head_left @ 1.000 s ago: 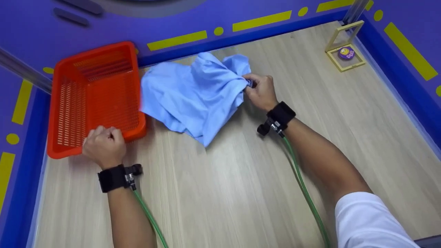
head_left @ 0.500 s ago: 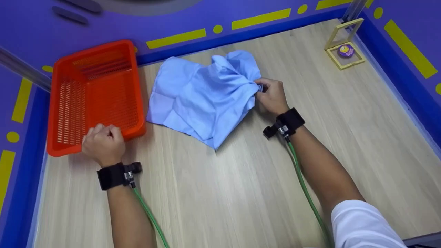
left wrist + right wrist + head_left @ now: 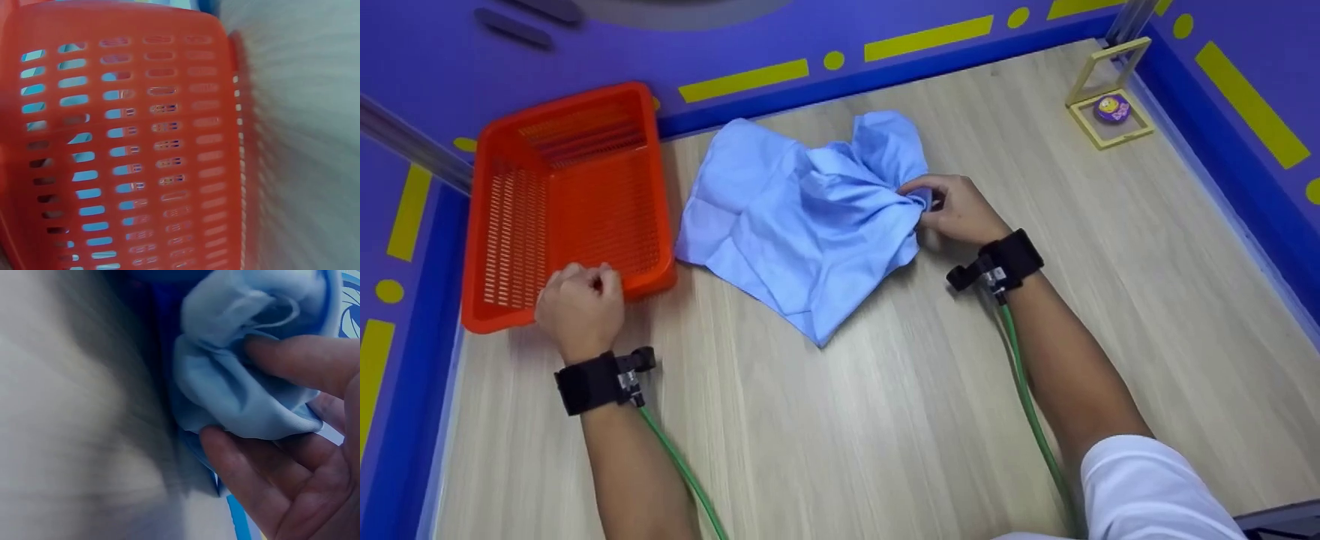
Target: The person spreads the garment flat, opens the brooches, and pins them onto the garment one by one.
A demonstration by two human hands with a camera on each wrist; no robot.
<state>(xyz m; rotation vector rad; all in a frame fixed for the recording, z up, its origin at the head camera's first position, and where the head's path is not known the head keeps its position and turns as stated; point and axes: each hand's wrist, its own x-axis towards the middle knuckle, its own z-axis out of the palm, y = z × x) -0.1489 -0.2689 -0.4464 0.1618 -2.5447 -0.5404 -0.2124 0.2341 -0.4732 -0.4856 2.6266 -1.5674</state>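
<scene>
Pinched in your right hand [image 3: 960, 210], the blue cloth [image 3: 765, 202] has shifted rightward off the red basket [image 3: 475, 225], so it lies outside on the table [image 3: 780, 435]. Your left hand [image 3: 581, 311] seems to grip the red basket, fingertips hidden.

The wood-grain table [image 3: 780, 427] bears a blue cloth [image 3: 810, 225], a red basket [image 3: 663, 210] just left of it, and a hinged frame [image 3: 1126, 139] well to its right.

- Legible text: I can read none in any view.
- Purple disc [image 3: 1112, 109]: I see a yellow figure with pale marks beneath it, too small to read.
- Purple walls [image 3: 765, 52]: I register yellow bars [image 3: 928, 37] and dots [image 3: 833, 60].
- Red basket [image 3: 112, 17]: through its slots I see small coloured marks [image 3: 167, 144], illegible.
</scene>
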